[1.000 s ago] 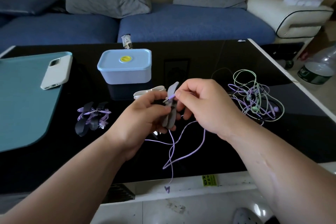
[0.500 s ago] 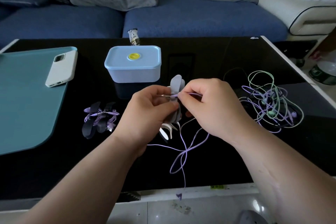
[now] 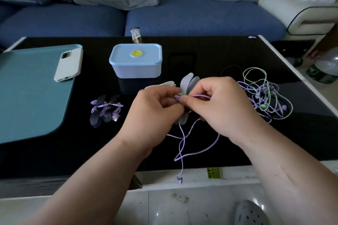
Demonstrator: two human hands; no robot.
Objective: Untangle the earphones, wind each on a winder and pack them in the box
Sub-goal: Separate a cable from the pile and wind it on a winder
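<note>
- The worktop (image 3: 201, 51) is glossy black with a white rim.
- A teal mat (image 3: 27, 97) lies at its left end, and a white-cased phone (image 3: 68, 65) rests face down on the mat's right edge.
- A pale blue lidded box (image 3: 136, 64) with a yellow disc on top stands centre back, with a small wrapped packet (image 3: 136, 35) just behind it.
- A purple earphone wound on a dark winder (image 3: 106, 111) lies left of centre.
- A white winder (image 3: 164, 84) lies in front of the box.
- A tangle of purple and green earphones (image 3: 263, 95) lies on the right.

We see grey petal-shaped winder (image 3: 187, 83) held upright mid-table, lilac earphone cable (image 3: 182, 144) dangling below it; green-purple earphone tangle (image 3: 263, 95) right; wound dark winder (image 3: 105, 110) left; closed pale-blue plastic box (image 3: 136, 62) behind.
</note>
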